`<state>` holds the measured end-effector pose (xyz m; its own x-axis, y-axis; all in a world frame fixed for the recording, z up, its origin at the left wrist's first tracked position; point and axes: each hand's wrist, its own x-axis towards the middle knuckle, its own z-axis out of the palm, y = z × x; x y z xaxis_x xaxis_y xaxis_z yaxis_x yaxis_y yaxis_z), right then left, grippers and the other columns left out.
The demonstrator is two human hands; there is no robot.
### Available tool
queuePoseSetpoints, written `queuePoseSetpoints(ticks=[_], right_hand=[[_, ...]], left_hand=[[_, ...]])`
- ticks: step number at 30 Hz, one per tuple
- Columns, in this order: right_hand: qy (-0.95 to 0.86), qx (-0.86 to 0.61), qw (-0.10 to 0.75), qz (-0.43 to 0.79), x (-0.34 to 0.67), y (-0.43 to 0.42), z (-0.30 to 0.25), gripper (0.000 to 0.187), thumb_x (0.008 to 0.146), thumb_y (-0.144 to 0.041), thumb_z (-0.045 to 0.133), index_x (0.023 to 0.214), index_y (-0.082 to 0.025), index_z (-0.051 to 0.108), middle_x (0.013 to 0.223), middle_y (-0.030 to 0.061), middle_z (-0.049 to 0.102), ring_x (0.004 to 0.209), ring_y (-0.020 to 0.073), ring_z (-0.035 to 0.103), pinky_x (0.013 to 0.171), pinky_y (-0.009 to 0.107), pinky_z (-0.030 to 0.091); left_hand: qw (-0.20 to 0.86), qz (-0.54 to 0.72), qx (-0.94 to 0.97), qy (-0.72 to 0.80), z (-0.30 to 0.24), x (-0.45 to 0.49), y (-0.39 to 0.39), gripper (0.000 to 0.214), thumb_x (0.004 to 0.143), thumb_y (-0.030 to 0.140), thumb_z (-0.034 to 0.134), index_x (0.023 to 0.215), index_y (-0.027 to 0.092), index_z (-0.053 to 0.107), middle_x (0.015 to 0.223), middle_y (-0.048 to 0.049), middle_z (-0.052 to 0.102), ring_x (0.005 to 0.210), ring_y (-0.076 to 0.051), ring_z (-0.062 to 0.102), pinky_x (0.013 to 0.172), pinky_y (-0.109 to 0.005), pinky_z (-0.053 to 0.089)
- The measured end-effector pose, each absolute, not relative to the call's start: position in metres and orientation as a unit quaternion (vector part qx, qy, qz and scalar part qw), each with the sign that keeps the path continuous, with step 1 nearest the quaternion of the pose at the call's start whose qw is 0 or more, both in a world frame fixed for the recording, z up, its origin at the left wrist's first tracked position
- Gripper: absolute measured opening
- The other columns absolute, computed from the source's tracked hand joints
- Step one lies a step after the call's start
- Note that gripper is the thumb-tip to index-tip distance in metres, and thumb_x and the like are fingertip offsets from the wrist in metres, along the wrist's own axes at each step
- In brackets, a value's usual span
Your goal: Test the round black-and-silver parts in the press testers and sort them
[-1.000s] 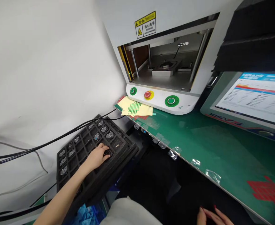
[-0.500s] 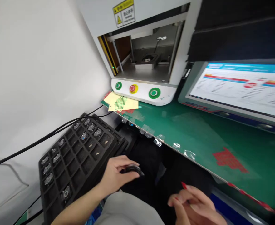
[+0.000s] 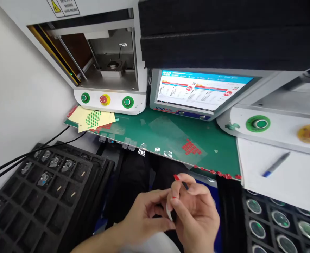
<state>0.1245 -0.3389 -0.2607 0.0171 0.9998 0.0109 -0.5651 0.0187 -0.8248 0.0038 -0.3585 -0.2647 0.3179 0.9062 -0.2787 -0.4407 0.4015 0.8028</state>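
Observation:
My left hand (image 3: 146, 214) is closed around a small round part (image 3: 170, 213). Only a pale, curved edge of it shows between the fingers, and the rest is hidden. Against that part, from the other side, my right hand (image 3: 197, 211) has its thumb and fingers bent in a pinch. A small red sticker (image 3: 176, 177) stands out at one of its fingertips. Another speck of red sticker (image 3: 174, 197) shows at the thumb tip. Both hands are above my lap, in front of the bench edge.
A black foam tray (image 3: 30, 218) with several watch-like parts lies left. On the green bench (image 3: 155, 130) are yellow sticker sheets (image 3: 99, 119) and red stickers (image 3: 191, 147). Behind stand a press (image 3: 109, 102) and a screen (image 3: 197, 91). A pen (image 3: 276, 164) and a tray of round discs (image 3: 268, 219) are right.
My hands have come together; the left has brought the dark round part to the right hand's fingers. The view has swung right, bringing in the pen, paper and discs.

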Motion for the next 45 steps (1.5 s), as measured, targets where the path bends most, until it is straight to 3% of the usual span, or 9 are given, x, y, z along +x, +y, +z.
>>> queuePoseSetpoints(ticks=[3,6,8,11,17,25,31,45], right_hand=[[-0.309,-0.350,0.638,0.612,0.124,-0.333,-0.253,0.020,0.083,-0.013,0.077,0.090,-0.025,0.063,0.102,0.0014,0.060,0.066,0.0075,0.062,0.059,0.021,0.059],[-0.330,-0.359,0.613,0.621,0.134,-0.330,-0.251,0.021,0.083,-0.013,0.077,0.093,-0.026,0.063,0.109,0.0019,0.060,0.069,0.0067,0.064,0.072,0.026,0.060],[-0.351,-0.353,0.576,0.648,0.142,-0.329,-0.251,0.024,0.085,-0.013,0.076,0.098,-0.028,0.062,0.114,0.0027,0.060,0.070,0.0075,0.065,0.073,0.027,0.060],[-0.364,-0.339,0.532,0.685,0.148,-0.327,-0.248,0.025,0.085,-0.016,0.076,0.100,-0.029,0.061,0.119,0.0030,0.061,0.071,0.0083,0.065,0.071,0.028,0.059],[-0.294,-0.382,0.486,0.729,0.140,-0.329,-0.231,0.032,0.079,-0.025,0.084,0.099,-0.029,0.059,0.121,0.0015,0.057,0.067,0.0061,0.061,0.063,0.023,0.055],[-0.293,-0.398,0.472,0.730,0.136,-0.333,-0.224,0.036,0.077,-0.028,0.086,0.101,-0.028,0.059,0.118,0.0019,0.055,0.063,0.0046,0.057,0.062,0.022,0.054],[-0.300,-0.398,0.479,0.723,0.136,-0.336,-0.227,0.035,0.079,-0.030,0.084,0.103,-0.029,0.059,0.120,0.0026,0.056,0.062,0.0049,0.057,0.060,0.022,0.055],[-0.283,-0.386,0.480,0.735,0.136,-0.336,-0.234,0.037,0.076,-0.025,0.086,0.101,-0.028,0.060,0.119,0.0036,0.059,0.060,0.0064,0.059,0.059,0.024,0.057]], left_hand=[[0.693,0.474,0.362,0.405,-0.265,-0.005,-0.359,0.055,0.075,0.038,0.086,0.125,0.023,0.068,0.101,-0.0060,0.068,0.086,-0.016,0.061,0.084,-0.029,0.049],[0.641,0.498,0.409,0.417,-0.260,-0.017,-0.356,0.057,0.074,0.024,0.087,0.127,0.029,0.065,0.119,-0.0071,0.072,0.106,-0.020,0.067,0.097,-0.032,0.050],[0.643,0.505,0.413,0.402,-0.257,-0.025,-0.352,0.055,0.073,0.018,0.087,0.123,0.030,0.066,0.122,-0.0064,0.072,0.111,-0.022,0.068,0.096,-0.031,0.053],[0.637,0.500,0.443,0.384,-0.255,-0.032,-0.346,0.058,0.071,0.015,0.087,0.124,0.030,0.068,0.116,-0.0067,0.073,0.102,-0.021,0.072,0.087,-0.028,0.059],[0.576,0.475,0.547,0.378,-0.250,-0.040,-0.337,0.056,0.075,0.030,0.086,0.128,0.031,0.068,0.117,-0.0102,0.073,0.090,-0.019,0.072,0.077,-0.027,0.062],[0.532,0.446,0.602,0.394,-0.248,-0.046,-0.336,0.056,0.079,0.040,0.081,0.131,0.026,0.066,0.118,-0.0134,0.073,0.097,-0.023,0.073,0.082,-0.028,0.061],[0.515,0.447,0.626,0.379,-0.246,-0.045,-0.335,0.057,0.081,0.037,0.079,0.135,0.029,0.062,0.120,-0.0114,0.073,0.108,-0.022,0.071,0.095,-0.028,0.057],[0.497,0.447,0.644,0.371,-0.246,-0.044,-0.336,0.061,0.081,0.031,0.081,0.138,0.030,0.060,0.122,-0.0105,0.073,0.112,-0.024,0.070,0.099,-0.029,0.056]])
